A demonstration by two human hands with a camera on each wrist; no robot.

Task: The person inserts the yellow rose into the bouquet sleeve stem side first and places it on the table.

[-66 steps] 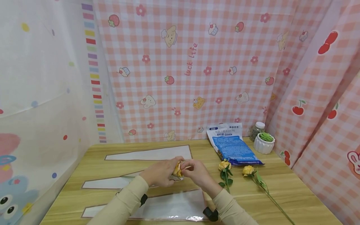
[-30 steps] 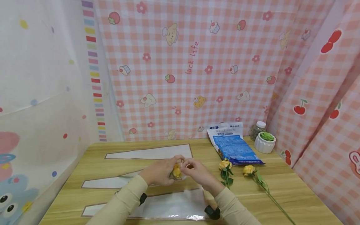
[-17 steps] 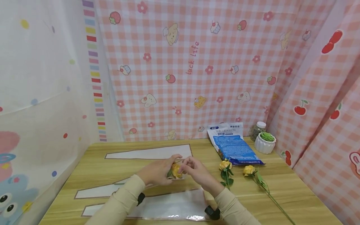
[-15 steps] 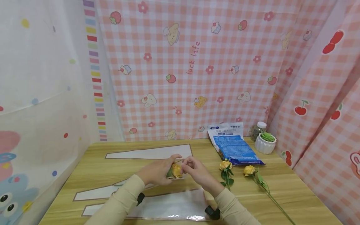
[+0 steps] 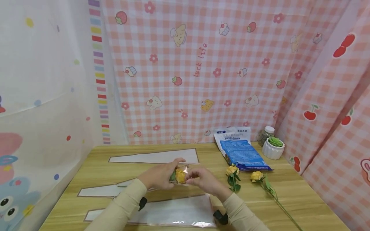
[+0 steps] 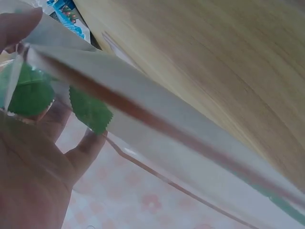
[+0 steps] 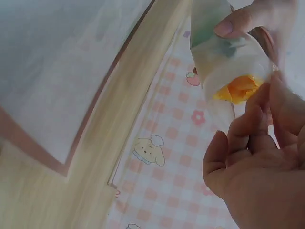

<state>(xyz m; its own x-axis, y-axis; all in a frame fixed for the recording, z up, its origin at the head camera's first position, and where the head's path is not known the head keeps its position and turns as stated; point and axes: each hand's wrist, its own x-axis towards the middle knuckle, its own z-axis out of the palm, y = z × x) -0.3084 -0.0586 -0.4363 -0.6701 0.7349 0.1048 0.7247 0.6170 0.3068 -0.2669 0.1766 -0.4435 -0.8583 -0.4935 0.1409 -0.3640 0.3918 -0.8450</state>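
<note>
A yellow rose (image 5: pixel 180 175) sits inside a translucent white flower sleeve (image 7: pixel 214 57) with a brown border, held over the middle of the table. My left hand (image 5: pixel 159 175) grips the sleeve near its wide mouth, thumb on one side and fingers on the other. Green leaves (image 6: pixel 93 109) show through the film in the left wrist view, and the narrow end trails off to the left. At the mouth, my right hand (image 5: pixel 206 181) pinches the sleeve's rim beside the petals; its exact fingertip contact is partly hidden.
Two more flat sleeves lie on the wooden table, one behind (image 5: pixel 156 156) and one in front (image 5: pixel 179 211). To the right are a short rose (image 5: pixel 232 170), a long-stemmed rose (image 5: pixel 256 176), a blue-and-white bag (image 5: pixel 241 152), a potted succulent (image 5: pixel 273 149) and a lidded jar (image 5: pixel 265 134).
My right hand has dropped slightly and shifted along the sleeve's mouth. More of the yellow bloom shows between the hands. The sleeve's narrow end swung toward the front, then partly back.
</note>
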